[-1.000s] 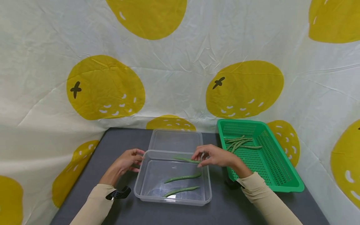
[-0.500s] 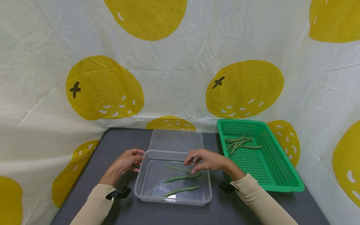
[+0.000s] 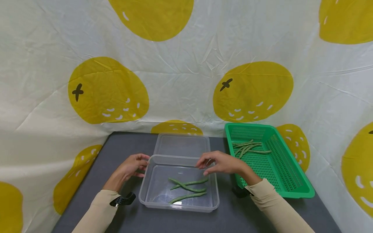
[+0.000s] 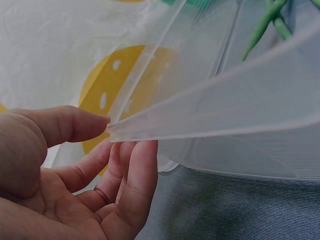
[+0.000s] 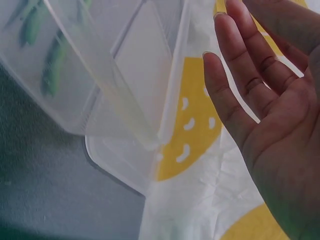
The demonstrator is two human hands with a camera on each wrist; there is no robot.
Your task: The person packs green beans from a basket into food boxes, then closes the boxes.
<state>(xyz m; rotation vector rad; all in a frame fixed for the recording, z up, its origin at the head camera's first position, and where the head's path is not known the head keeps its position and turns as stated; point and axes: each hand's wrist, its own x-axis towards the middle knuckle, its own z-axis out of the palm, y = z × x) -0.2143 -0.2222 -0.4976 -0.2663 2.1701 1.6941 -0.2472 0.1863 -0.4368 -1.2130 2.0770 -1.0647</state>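
A clear plastic container (image 3: pixel 154 205) stands on the dark table with three green beans (image 3: pixel 187 196) on its bottom, two of them crossed. At its far left corner my left hand (image 3: pixel 131 167) pinches the rim; in the left wrist view the thumb lies on top and fingers sit under the edge. Above the far right corner hovers my right hand (image 3: pixel 222 162), holding nothing. The right wrist view has its fingers (image 5: pixel 235 55) loosely extended and apart from the rim. Several more beans (image 3: pixel 247 148) lie bunched at the far end of the green basket (image 3: pixel 303 191).
Behind the container lies a clear lid (image 3: pixel 182 145), flat on the table (image 3: pixel 128 145). The basket stands to the right, close to my right forearm. A white cloth (image 3: pixel 180 90) with yellow fruit prints hangs behind the table.
My right hand let go of a bean in the container, where it now crosses another one. The hand then drew back up and right. My left hand stayed on the rim.
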